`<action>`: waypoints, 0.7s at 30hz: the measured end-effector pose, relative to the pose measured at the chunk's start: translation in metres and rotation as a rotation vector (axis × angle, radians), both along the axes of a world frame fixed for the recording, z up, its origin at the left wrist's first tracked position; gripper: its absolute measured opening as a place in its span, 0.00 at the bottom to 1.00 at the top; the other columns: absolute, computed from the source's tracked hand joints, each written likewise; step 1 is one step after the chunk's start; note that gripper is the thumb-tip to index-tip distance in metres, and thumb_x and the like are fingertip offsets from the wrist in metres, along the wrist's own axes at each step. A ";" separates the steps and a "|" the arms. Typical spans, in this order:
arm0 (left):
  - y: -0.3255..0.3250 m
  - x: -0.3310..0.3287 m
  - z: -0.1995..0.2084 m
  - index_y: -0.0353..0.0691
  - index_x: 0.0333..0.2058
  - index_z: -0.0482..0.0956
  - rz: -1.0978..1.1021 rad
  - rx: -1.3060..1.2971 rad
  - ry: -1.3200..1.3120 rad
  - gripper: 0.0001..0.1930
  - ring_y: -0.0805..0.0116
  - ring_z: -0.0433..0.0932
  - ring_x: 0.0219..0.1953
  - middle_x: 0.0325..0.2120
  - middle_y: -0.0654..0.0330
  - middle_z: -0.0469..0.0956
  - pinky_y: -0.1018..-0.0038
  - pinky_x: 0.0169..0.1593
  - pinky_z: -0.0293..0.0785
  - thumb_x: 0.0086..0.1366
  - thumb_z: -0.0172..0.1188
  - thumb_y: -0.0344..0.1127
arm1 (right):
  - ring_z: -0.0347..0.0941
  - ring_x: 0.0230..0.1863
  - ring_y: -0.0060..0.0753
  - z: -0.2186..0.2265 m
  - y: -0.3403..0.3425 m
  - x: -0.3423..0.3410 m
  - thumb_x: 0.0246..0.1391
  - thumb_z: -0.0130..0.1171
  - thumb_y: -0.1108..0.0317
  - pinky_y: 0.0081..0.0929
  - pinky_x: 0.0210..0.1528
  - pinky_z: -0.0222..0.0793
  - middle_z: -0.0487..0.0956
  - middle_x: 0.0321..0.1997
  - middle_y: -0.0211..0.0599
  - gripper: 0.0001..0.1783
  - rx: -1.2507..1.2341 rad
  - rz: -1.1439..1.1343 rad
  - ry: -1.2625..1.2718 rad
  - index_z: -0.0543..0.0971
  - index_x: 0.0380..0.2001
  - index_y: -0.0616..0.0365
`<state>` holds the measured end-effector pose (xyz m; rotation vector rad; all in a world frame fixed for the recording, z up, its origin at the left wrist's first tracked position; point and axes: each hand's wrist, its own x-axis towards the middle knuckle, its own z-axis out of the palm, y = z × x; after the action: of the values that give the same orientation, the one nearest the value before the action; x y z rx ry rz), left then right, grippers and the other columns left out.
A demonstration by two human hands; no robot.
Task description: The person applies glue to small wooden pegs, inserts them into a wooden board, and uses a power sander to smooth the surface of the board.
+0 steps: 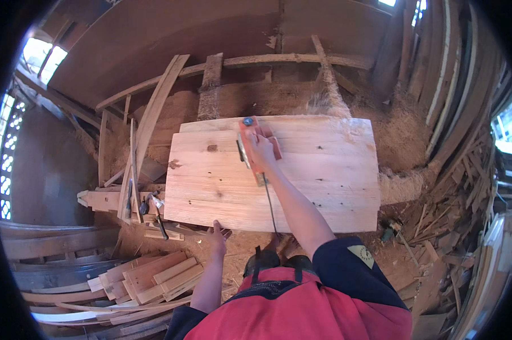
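A wide pale wooden panel (301,187) with knots lies flat in front of me, seemingly more than one board at its far edge. On its upper middle part sits an orange power planer (248,136) with a blue knob. My right hand (260,152) is wrapped round the planer's handle from above. A dark cord (272,207) trails from the tool over the near edge toward me. My left hand (217,238) is at the panel's near left edge, its fingers apart and touching the rim. Some of its fingers are hard to make out.
Left of the panel, a hammer (162,225) and other tools lie on timber. Stacked short boards (159,277) fill the lower left. Wood shavings (403,187) and loose offcuts (454,226) cover the right side. Long slats (154,119) lean at far left, before a large brown sheet (222,34).
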<state>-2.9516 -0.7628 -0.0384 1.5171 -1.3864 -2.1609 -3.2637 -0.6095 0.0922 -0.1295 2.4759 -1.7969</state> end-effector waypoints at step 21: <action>-0.003 0.001 0.004 0.35 0.50 0.68 -0.125 0.075 0.049 0.23 0.56 0.81 0.40 0.42 0.54 0.77 0.61 0.44 0.84 0.71 0.60 0.50 | 0.82 0.39 0.57 -0.021 -0.031 -0.006 0.64 0.52 0.41 0.44 0.40 0.74 0.83 0.35 0.61 0.32 -0.018 0.000 -0.074 0.80 0.40 0.67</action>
<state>-2.9506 -0.7663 -0.0340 1.4267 -1.4357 -2.3322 -3.2692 -0.6409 0.0711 -0.0634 2.4103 -1.7900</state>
